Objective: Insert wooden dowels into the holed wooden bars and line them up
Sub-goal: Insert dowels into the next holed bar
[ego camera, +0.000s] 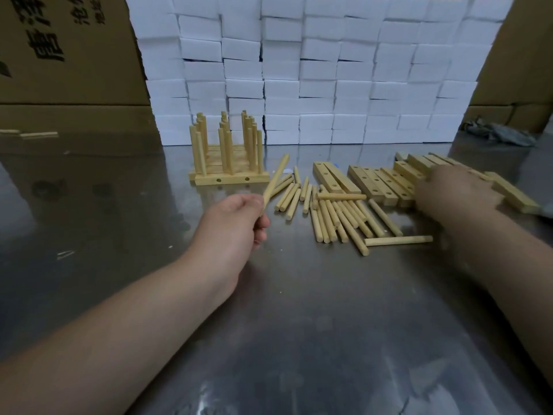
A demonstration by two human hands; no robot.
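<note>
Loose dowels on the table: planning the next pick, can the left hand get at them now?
Probably yes: nothing lies between the left hand and the loose dowels, though its fingers pinch one dowel.

At 3 o'clock the right hand (pixel 457 190) was motion-blurred, so its finger pose was unreadable, and it hid parts of several bars (pixel 386 182). The left hand (pixel 236 223) covered the lower end of its pinched dowel (pixel 276 178). At 10 o'clock the print on the box (pixel 65 49) was cut by the edge. At 2 o'clock the grey lump (pixel 499 134) was too blurred to identify.
</note>
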